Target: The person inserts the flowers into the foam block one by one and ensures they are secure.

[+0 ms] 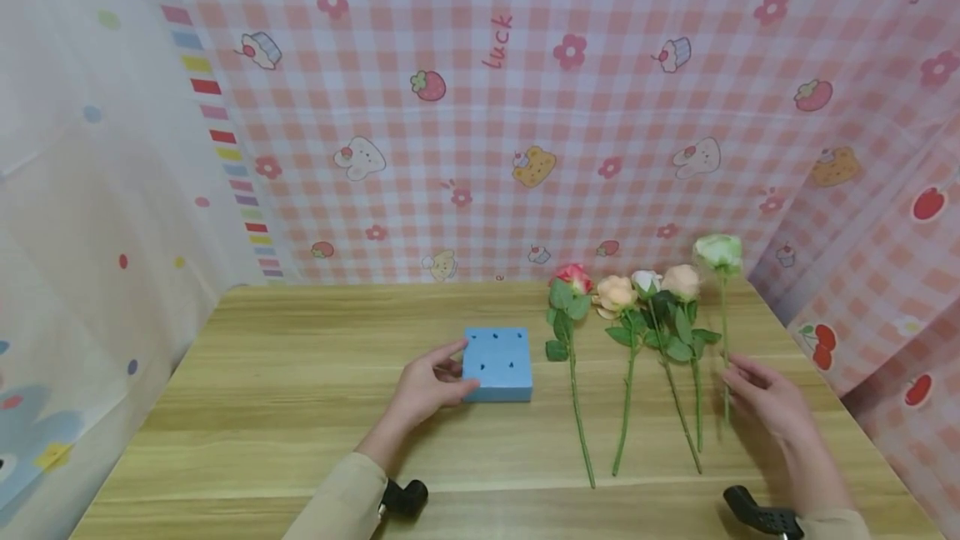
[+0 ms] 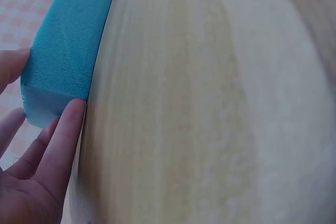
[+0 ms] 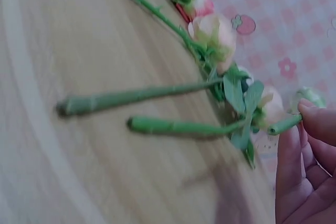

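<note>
A blue foam block [image 1: 497, 365] with several small holes in its top sits on the table. My left hand [image 1: 427, 386] holds its left side, thumb and fingers against the block [image 2: 65, 40] in the left wrist view. At the right, my right hand [image 1: 772, 402] pinches the stem of a pale green rose [image 1: 718, 253], held upright above the table. In the right wrist view, the cut end of that stem [image 3: 285, 124] pokes out between thumb and fingers of the hand [image 3: 310, 177].
Between the hands lie a red-pink rose [image 1: 574, 277], a peach rose [image 1: 617, 293], a white rose [image 1: 647, 282] and a pale pink rose [image 1: 681, 282], stems toward me. A checked cloth [image 1: 465, 123] hangs behind the wooden table [image 1: 300, 373].
</note>
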Available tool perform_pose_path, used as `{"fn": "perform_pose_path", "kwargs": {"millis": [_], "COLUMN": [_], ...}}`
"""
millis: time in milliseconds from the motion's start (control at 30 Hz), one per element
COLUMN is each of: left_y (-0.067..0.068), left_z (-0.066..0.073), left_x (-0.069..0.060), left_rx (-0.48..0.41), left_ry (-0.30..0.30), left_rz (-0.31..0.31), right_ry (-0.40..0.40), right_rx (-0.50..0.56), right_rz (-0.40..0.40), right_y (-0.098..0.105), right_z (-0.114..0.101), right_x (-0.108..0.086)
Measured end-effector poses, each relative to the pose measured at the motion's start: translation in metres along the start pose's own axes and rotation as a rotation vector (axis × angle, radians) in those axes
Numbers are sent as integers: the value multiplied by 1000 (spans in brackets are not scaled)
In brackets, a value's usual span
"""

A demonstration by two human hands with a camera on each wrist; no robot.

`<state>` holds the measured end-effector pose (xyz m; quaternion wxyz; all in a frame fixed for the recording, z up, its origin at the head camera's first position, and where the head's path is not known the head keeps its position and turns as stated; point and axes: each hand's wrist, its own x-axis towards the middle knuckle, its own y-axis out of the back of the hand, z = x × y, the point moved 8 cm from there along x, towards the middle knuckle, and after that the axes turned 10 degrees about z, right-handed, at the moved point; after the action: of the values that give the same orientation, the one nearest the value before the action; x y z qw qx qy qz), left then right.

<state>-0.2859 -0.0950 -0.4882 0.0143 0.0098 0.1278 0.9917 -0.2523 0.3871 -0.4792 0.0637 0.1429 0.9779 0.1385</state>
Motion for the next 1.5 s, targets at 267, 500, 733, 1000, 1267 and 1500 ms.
{"fn": "perform_pose_path", "kwargs": {"millis": [267, 500, 733, 1000, 1267, 1500], "left_y": [1, 1, 0, 1, 2, 2], "left_z": [-4, -1, -1, -3, -2, -2], "left_x": [2, 0, 0, 1, 1, 1], "left_rx": [7, -3, 16, 23, 11, 37], "left_ry": [5, -1, -13, -3, 2, 2], "left_rz": [1, 3, -2, -4, 8, 7], "right_ry": [126, 207, 208, 230, 330, 398], "right_rx": [75, 30, -44, -23, -39, -38], "right_rz": [-8, -59, -107, -187, -262, -293], "right_y": [-24, -59, -92, -130, -165, -190], "right_z": [-25, -41, -53, -67, -87, -103], "right_x": [-1, -1, -3, -8, -18, -25]}}
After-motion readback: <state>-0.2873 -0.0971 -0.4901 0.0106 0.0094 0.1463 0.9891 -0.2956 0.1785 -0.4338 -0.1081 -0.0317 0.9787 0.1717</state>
